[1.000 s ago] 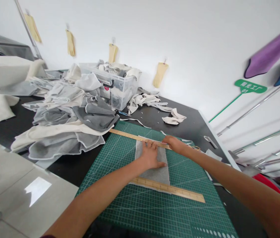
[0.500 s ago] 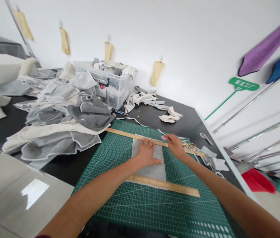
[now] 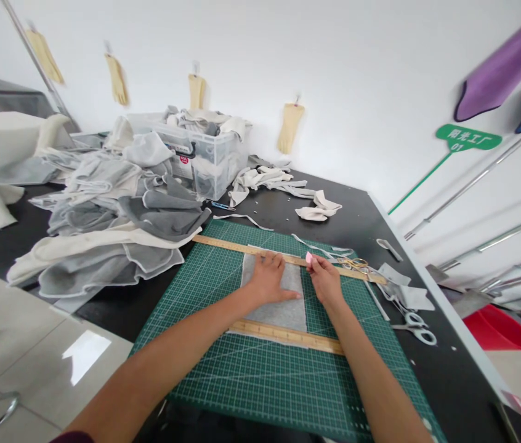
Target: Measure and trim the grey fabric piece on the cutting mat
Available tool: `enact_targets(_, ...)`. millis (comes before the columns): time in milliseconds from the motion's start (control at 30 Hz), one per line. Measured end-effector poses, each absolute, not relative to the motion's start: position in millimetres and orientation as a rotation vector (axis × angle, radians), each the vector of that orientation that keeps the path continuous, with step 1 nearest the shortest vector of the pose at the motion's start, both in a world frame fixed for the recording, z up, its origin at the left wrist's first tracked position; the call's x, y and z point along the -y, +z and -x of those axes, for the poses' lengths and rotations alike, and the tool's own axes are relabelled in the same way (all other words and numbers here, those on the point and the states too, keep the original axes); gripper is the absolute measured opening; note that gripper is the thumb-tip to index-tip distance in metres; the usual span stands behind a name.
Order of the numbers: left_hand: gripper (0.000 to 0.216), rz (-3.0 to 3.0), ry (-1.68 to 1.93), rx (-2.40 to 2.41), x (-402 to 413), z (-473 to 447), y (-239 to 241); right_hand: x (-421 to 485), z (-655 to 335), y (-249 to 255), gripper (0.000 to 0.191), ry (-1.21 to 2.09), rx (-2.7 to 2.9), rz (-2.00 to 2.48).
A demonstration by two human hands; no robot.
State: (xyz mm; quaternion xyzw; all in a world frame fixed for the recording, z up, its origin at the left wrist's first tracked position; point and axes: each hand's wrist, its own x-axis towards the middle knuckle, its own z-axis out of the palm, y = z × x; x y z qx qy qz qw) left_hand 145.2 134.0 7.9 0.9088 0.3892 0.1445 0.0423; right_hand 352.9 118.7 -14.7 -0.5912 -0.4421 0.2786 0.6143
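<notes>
A grey fabric piece [image 3: 288, 311] lies on the green cutting mat [image 3: 223, 289], between two wooden rulers: a far ruler [image 3: 237, 247] along its top edge and a near ruler [image 3: 288, 335] across its bottom edge. My left hand [image 3: 268, 280] presses flat on the fabric, fingers spread, fingertips touching the far ruler. My right hand [image 3: 324, 282] sits at the fabric's right edge and pinches a small pink chalk piece [image 3: 308, 258] right at the far ruler.
A heap of grey and cream fabric [image 3: 113, 215] covers the table's left. A clear plastic bin [image 3: 205, 157] with cloth stands behind it. Fabric scraps [image 3: 316, 209], gold scissors [image 3: 355, 263] and white-handled scissors [image 3: 415, 323] lie to the right. A red basin [image 3: 500, 329] sits beyond the table edge.
My right hand has drawn back from the far ruler's right part to the fabric's right edge, now showing the pink chalk pinched in it. The left hand stays on the fabric.
</notes>
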Motion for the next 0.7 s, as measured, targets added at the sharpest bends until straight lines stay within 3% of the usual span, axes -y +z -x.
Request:
enact_targets(267, 0.07, -2.796, 0.525, -1.09, -149, -137, 18, -103, -383, -3, 0.047, 0.853, 1.035, 1.42)
enact_targets(433, 0.037, -2.746, 0.57, -1.026, -159, -133, 17, -85, -433, 11, 0.03, 0.856, 1.224, 1.701)
enact_targets(567, 0.031, -2.733, 0.555, -1.011, -165, -131, 13, -74, -467, 17, 0.012, 0.782, 1.372, 1.936)
enact_targets(700, 0.03, -2.719, 0.575, -1.035, -169, -131, 9, -70, -480, 19, 0.01, 0.659, 1.502, 2.092)
